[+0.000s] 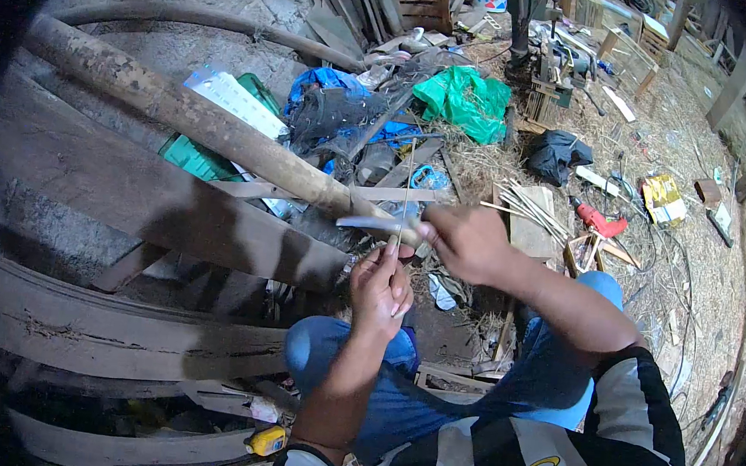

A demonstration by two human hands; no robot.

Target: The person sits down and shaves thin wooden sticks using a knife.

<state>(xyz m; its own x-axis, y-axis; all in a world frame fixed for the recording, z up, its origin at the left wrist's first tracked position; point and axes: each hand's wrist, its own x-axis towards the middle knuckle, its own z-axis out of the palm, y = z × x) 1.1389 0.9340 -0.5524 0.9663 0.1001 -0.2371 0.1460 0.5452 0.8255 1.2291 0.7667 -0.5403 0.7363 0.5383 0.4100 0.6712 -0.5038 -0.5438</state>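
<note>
My left hand [380, 288] is closed in a pinch on the lower part of a thin wooden stick [409, 179], which stands nearly upright above my fingers. My right hand [470, 242] is wrapped round the handle of a knife, and the handle is mostly hidden by my fingers. The knife's blade [365, 222] points left and crosses the stick just above my left fingertips. Just behind the blade lies the end of a long, thick pole [223, 138] that slants down from the upper left.
Wooden planks [131, 192] fill the left side. A bundle of thin sticks [533, 209] lies beyond my right hand, near a red power drill [599, 219]. Farther back are a green plastic bag [466, 103] and a black bag [559, 154]. A yellow bottle [266, 440] sits low on the left.
</note>
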